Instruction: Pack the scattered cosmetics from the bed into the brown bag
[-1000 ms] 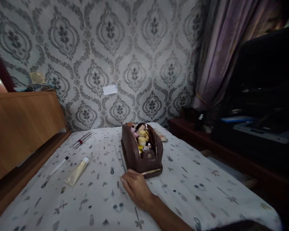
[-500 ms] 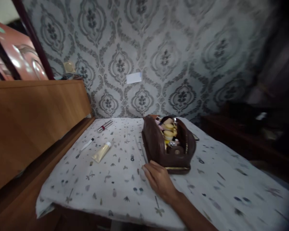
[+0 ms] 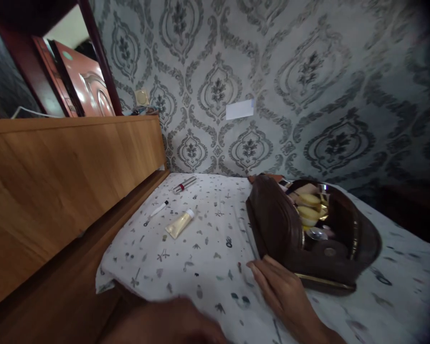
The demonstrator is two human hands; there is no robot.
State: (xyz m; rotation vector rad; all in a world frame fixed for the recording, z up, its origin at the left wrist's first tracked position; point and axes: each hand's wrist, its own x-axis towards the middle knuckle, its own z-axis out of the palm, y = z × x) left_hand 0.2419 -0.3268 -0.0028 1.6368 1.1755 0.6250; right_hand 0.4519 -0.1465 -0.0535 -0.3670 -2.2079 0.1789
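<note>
A dark brown makeup bag [image 3: 272, 224] stands unzipped on the patterned white sheet, with yellow round items [image 3: 309, 214] and other small cosmetics showing inside. My right hand [image 3: 286, 291] is at its lower front left corner, fingers together and closed against the leather; the fingertips are partly hidden. My left hand [image 3: 168, 321] is a blur at the bottom edge, apart from the bag, its fingers smeared by motion. Left of the bag lie a cream tube with a white cap [image 3: 180, 223], a thin white tube with a black cap [image 3: 159, 209] and a silver cylinder with a red band [image 3: 184, 185].
A wooden board [image 3: 75, 167] borders the sheet [image 3: 208, 258] on the left. Behind rises a wall [image 3: 272, 81] with grey ornamental paper and a white paper strip [image 3: 239, 110]. Beyond the board at upper left is a reddish door [image 3: 89, 81].
The view has turned left and come closer, so things sit further right and the bag looks larger. My left hand has entered at the bottom. My right hand stays at the bag's corner.
</note>
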